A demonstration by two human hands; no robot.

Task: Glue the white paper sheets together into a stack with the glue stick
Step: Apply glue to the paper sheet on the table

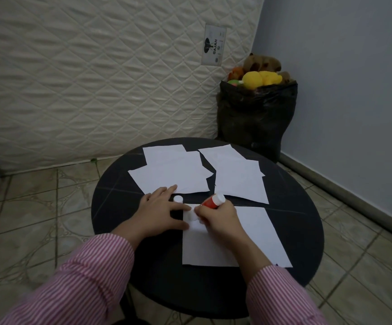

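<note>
On the near half of the round black table [120,207], one white sheet [248,235] lies flat in front of the person. Right hand [218,219] is closed around the red glue stick [211,202], barrel tilted with its white end up and away; the glue tip points down at the sheet's far-left corner but is hidden by the fingers, so contact cannot be confirmed. Left hand [162,211] lies spread and flat, fingertips on the sheet's left edge, pinning that corner. White cap [178,198] stands on the table just beyond the left hand. Two loose piles of sheets, left pile [173,172] and right pile [237,177], wait farther back. Judged step: applying glue to the base sheet, early in the task. Next move likely needs strokes across the sheet while it is held flat, then a sheet from a pile aligned on top.
</note>
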